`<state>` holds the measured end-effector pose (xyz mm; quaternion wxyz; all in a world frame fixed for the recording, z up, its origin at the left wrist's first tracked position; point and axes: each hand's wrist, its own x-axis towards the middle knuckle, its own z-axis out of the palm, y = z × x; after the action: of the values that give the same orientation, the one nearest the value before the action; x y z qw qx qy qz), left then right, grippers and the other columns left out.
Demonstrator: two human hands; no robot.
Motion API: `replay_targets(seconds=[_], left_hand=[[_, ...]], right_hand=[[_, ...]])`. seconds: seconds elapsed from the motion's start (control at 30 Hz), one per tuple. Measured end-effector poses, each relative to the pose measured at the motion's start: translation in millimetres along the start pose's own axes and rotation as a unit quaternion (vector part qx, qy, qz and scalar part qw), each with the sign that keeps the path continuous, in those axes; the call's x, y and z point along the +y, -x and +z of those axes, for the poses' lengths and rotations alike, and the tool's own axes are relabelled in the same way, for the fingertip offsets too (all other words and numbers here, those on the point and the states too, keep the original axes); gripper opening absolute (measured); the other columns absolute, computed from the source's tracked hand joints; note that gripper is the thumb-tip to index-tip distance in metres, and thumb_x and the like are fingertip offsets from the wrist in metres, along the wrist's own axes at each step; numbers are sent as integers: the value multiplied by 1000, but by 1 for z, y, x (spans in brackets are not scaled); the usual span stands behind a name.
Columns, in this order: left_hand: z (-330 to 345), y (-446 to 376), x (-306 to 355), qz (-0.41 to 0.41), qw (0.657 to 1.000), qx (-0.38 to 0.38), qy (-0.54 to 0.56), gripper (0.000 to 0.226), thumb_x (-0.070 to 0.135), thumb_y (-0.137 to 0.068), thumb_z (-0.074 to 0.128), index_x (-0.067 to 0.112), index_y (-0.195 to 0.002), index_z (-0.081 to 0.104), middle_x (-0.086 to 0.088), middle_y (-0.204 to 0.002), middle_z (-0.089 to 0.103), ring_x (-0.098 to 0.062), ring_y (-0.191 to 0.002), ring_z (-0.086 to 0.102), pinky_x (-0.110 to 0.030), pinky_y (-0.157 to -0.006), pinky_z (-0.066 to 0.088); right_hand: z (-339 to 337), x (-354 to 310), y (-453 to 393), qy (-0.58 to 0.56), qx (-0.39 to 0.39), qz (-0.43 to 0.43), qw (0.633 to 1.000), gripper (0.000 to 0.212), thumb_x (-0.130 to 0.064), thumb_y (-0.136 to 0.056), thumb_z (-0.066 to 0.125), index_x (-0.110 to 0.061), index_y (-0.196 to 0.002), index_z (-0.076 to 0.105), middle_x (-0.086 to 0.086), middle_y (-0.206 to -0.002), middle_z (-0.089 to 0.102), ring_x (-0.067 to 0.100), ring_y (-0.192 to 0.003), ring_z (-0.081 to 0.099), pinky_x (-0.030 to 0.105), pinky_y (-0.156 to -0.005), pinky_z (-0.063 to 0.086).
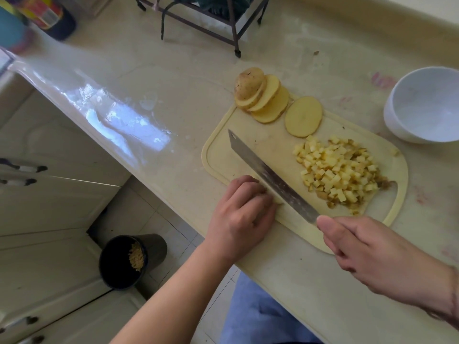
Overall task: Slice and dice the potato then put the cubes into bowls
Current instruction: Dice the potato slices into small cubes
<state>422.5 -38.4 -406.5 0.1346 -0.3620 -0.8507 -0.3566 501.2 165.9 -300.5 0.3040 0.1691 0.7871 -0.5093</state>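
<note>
- On the cutting board (218, 155), near its front-left edge, your left hand (242, 214) curls its fingers (244, 181) down over a potato piece that is almost wholly hidden beneath them — you are holding it in place against the blade.
- Your right hand (367, 254) is clenched round the handle of the knife (270, 176), thumb up by the heel of the blade; the handle itself is hidden.
- The blade stands just beside your left knuckles. Keep those fingertips tucked back so the flat of the blade rides the knuckles, not the nails.
- Cut straight down, then step the left hand back evenly — equal steps should give cubes matching the pile.
- The potato cubes (340, 172) lie heaped on the right of the board; keep new cuts apart from them so nothing rolls off.
- Remaining potato slices (267, 100) fan out at the far edge, one loose slice (303, 116) beside them, so dicing looks roughly half done.
- The white bowl (422, 105) waits on the surface (310, 281) just beyond the board's right end, with nothing visible in it.
</note>
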Motion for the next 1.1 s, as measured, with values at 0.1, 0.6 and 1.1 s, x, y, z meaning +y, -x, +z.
replay_targets(seconds=[0.1, 0.6, 1.1], left_hand=[[-2, 3, 1, 13, 1000, -3, 0, 6, -2, -82, 81, -3, -83, 75, -17, -90, 69, -34, -95, 64, -41, -82, 55], [-2, 3, 1, 4, 1000, -10, 7, 8, -5, -81, 80, -3, -88, 78, -15, -97, 73, -36, -96, 68, -42, -78, 57], [-1, 2, 1, 0, 1000, 6, 8, 3, -2, -83, 78, -2, -81, 77, -13, -79, 66, -32, -92, 65, -38, -75, 56]], right_hand=[[-3, -3, 8, -37, -29, 22, 999, 52, -57, -84, 39, -9, -63, 41, -5, -47, 33, 4, -35, 27, 10, -35, 24], [6, 21, 28, 51, 21, -12, 998, 81, -94, -65, 27, -15, -70, 44, -3, -48, 36, 7, -45, 36, 25, -48, 31], [12, 6, -10, 45, 31, -52, 997, 76, -80, -78, 30, -6, -63, 37, -3, -50, 32, 7, -48, 31, 38, -50, 32]])
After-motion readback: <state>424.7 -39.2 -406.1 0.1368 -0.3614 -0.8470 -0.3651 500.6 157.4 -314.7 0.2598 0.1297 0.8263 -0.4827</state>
